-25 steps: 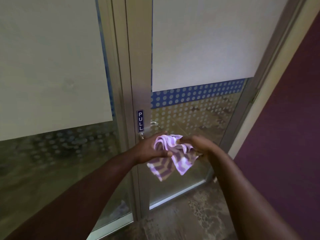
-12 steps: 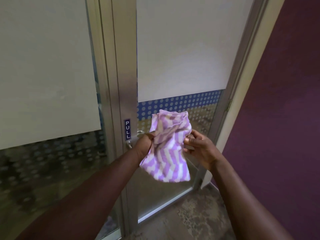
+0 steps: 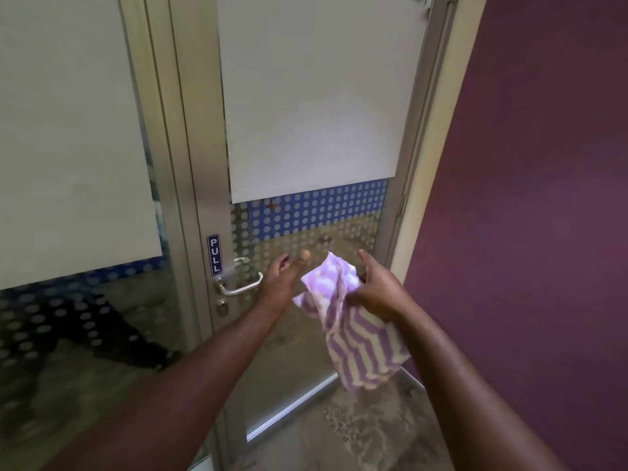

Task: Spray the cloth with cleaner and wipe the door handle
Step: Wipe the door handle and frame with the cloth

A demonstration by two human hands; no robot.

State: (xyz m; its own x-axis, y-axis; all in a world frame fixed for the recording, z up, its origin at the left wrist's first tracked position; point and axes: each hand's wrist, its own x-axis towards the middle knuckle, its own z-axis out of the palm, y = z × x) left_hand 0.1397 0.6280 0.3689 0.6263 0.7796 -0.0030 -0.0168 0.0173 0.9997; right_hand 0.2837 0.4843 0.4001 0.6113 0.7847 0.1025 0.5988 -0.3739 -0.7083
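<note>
A purple and white zigzag cloth (image 3: 353, 334) hangs from my right hand (image 3: 375, 288), which grips its upper part in front of the glass door. My left hand (image 3: 282, 277) is open with fingers spread, just left of the cloth and just right of the door handle, holding nothing. The silver lever door handle (image 3: 239, 285) sits on the metal door frame below a blue PULL sign (image 3: 214, 254), with a keyhole (image 3: 222, 306) under it. No spray bottle is in view.
The glass door (image 3: 306, 113) has white frosted panels and a dotted blue band. A fixed glass panel (image 3: 68, 130) stands to the left. A maroon wall (image 3: 543, 198) rises close on the right. Mottled carpet (image 3: 373, 436) covers the floor.
My left hand has let go of the cloth and opened. The cloth now hangs lower from my right hand alone. The door handle, earlier hidden behind my left hand, is now uncovered.
</note>
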